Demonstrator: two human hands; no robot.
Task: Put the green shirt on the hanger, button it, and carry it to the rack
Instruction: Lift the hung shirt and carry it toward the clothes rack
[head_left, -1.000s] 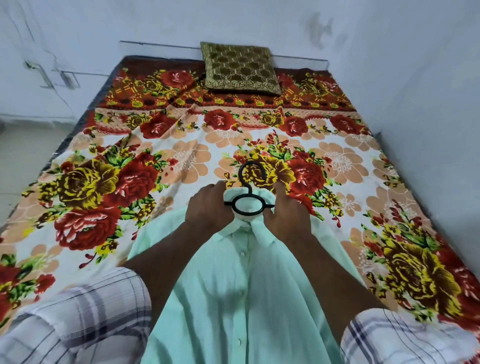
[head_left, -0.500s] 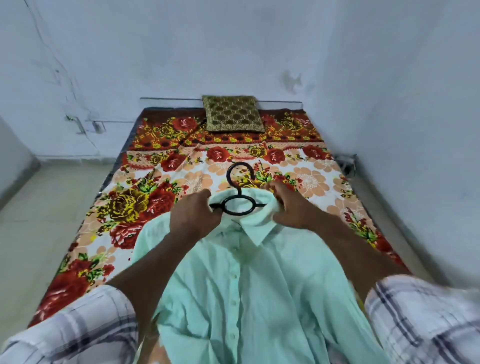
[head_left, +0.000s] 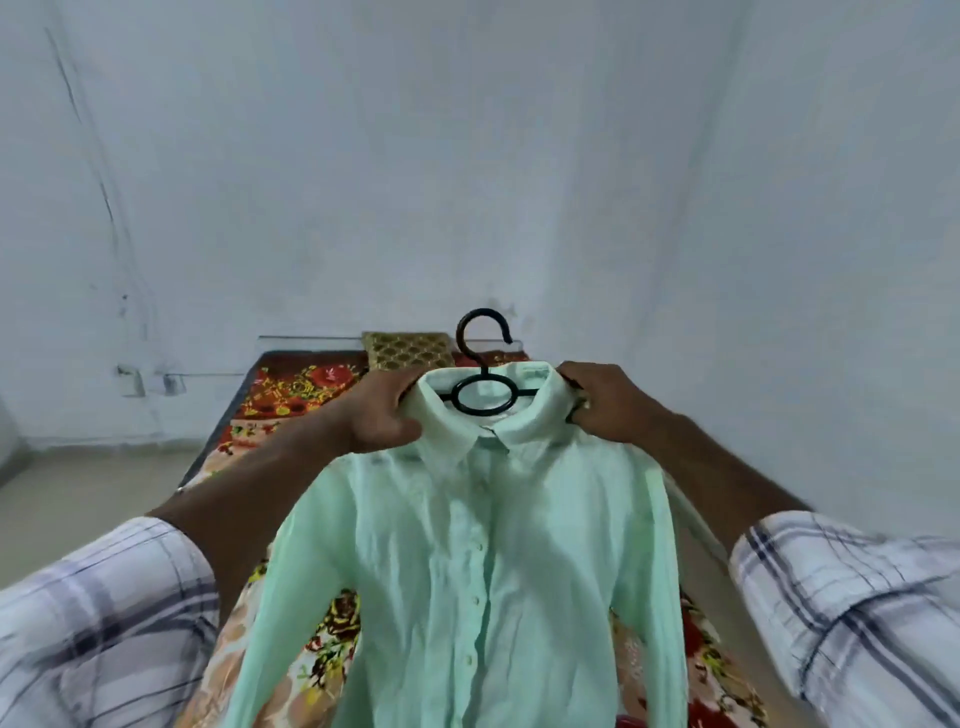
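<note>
2 hands, left hand (head_left: 382, 415) and right hand (head_left: 605, 402), are clamping the green shirt (head_left: 483, 561) shoulders, keeping it spread on the black hanger (head_left: 483, 374) for carrying.

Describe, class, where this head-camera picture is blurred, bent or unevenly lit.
Head view: the plaid sleeves smear at both lower corners; wide-angle bending bows the wall's dark line; the light is soft and even, without glare; the hanger and green shirt stay fairly sharp.
</note>
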